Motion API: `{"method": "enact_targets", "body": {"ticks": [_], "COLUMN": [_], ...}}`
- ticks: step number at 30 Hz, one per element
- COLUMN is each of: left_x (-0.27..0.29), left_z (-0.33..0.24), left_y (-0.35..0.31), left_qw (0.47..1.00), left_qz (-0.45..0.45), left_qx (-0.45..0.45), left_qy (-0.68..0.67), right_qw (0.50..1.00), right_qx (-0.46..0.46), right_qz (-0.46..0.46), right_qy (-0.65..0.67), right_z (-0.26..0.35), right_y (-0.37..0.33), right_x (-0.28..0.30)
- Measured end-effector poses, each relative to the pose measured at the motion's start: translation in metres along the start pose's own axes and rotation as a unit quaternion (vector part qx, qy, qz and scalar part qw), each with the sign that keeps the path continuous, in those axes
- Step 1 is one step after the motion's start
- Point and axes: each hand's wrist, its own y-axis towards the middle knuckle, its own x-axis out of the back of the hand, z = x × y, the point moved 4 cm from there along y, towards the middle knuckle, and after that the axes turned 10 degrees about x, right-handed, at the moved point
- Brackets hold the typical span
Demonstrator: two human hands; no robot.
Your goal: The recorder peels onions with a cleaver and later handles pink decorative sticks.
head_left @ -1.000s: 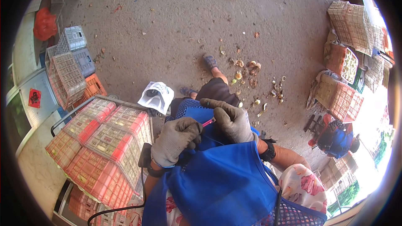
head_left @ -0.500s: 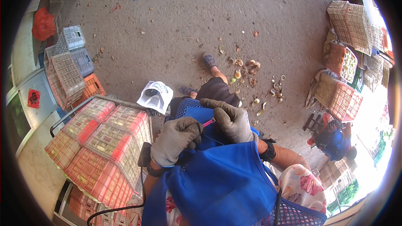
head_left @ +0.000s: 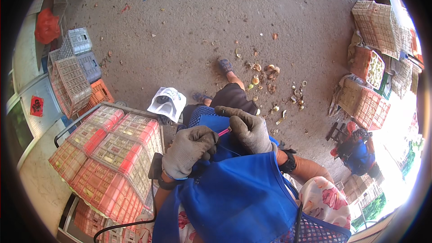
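Note:
In grey work gloves, both my hands meet in front of the blue apron [head_left: 234,193]. My left hand [head_left: 191,146] is closed on a thin pink stick-like thing [head_left: 223,132], its fingers pinched around one end. The stick's other end reaches the thumb of my right hand [head_left: 252,130]. That hand's index finger points left over the stick, the thumb is bent beside it, and the remaining fingers are curled and mostly hidden. Whatever lies in the right fingers cannot be made out. A dark band circles my right wrist.
Stacked red and white mesh crates [head_left: 108,153] stand close on my left, with a white plastic bag [head_left: 167,104] beyond them. Onion-like scraps [head_left: 271,69] litter the ground ahead. More crates [head_left: 366,103] line the right side, near another person in blue [head_left: 357,153].
My hands and the pink stick hold the same position. The person at the right has shifted posture slightly.

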Motion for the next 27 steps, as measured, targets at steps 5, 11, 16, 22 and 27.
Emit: {"method": "enact_targets", "body": {"ticks": [5, 11, 16, 22, 27], "left_x": [-0.001, -0.0018, -0.0013, -0.0027, -0.002], "left_z": [-0.002, -0.0026, -0.0017, -0.0029, -0.0037], "left_y": [-0.0005, 0.0003, 0.0022, 0.001, 0.0014], "left_qw": [1.0, 1.0, 1.0, 0.999, 1.0], "left_qz": [-0.001, -0.003, 0.01, 0.0, 0.007], "left_qx": [-0.002, -0.003, -0.01, 0.025, 0.023], "left_qy": [0.001, 0.005, -0.001, -0.02, -0.018], "right_qw": [1.0, 0.998, 0.999, 0.998, 0.999], "right_qx": [-0.013, -0.048, -0.042, -0.058, -0.046], "right_qz": [0.0, -0.025, -0.018, -0.004, -0.016], "right_qy": [0.006, -0.02, -0.026, -0.03, -0.022], "right_z": [-0.0012, 0.0055, 0.0038, 0.0044, 0.0014], "right_y": [0.0004, 0.0006, 0.0008, 0.0004, 0.0004], "right_x": [0.001, 0.0026, 0.0036, 0.0047, 0.0048]}}
